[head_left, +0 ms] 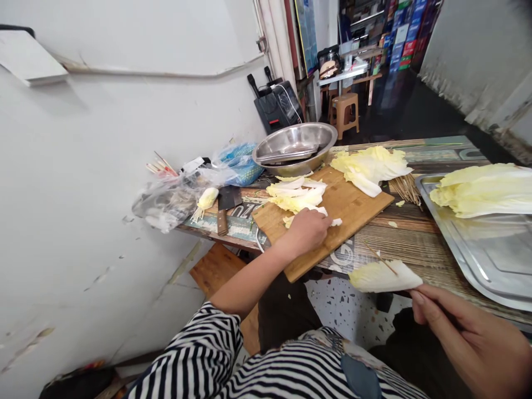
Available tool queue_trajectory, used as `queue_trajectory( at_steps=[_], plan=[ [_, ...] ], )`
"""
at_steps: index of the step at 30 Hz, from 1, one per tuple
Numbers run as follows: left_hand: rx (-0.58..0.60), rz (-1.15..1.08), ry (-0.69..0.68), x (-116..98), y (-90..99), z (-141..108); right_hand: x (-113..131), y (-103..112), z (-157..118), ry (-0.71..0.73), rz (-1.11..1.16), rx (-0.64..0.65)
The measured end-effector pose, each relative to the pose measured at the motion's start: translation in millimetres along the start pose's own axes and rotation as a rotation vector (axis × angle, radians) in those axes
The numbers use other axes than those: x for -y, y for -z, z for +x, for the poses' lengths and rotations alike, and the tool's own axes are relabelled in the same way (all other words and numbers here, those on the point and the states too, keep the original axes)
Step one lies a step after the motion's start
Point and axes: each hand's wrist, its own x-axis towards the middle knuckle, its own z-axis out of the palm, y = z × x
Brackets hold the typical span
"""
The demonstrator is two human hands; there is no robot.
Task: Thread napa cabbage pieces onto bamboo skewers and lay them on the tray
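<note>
My right hand [469, 332] pinches the white stem end of a napa cabbage leaf [382, 277] in front of the table edge. A thin wooden skewer [384, 262] runs through that leaf and sticks up from it. Over on the wooden cutting board [349, 202], my left hand [310, 231] is closed around another leaf, whose white stem shows beyond the fingers. More torn yellow-white leaves [296, 191] lie just behind the left hand. A larger leaf pile [372, 165] rests across the board's far right corner.
A metal tray [469, 244] holding cabbage leaves stands at the right. Beside the board are a bundle of skewers [405, 189] and a steel bowl [297, 138]. A cleaver [226, 208] lies at the left near plastic bags [166, 199]. The wall borders the left side.
</note>
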Motion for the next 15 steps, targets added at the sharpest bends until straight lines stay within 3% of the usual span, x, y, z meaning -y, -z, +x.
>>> queue_trajectory(
  at_steps=[3, 6, 9, 12, 15],
  plan=[
    [-0.013, -0.059, 0.024, -1.3, 1.4, 3.4, 8.4, -1.3, 7.0, 0.020, 0.001, -0.024],
    [-0.099, -0.328, 0.090, -0.4, 4.6, 0.3, 13.0, -2.9, 13.4, 0.031, -0.002, -0.031],
    [-0.165, -0.925, 0.135, -6.1, 9.6, -13.6, 11.7, -4.8, 14.7, 0.022, 0.031, -0.041],
    [-0.029, -1.667, 0.178, -19.6, 11.0, -31.5, 6.5, -6.2, 10.2, -0.015, 0.077, -0.033],
    [0.092, -2.079, 0.283, -32.2, 6.3, -42.1, -0.7, -5.3, 2.3, -0.046, 0.080, 0.004]
  ],
)
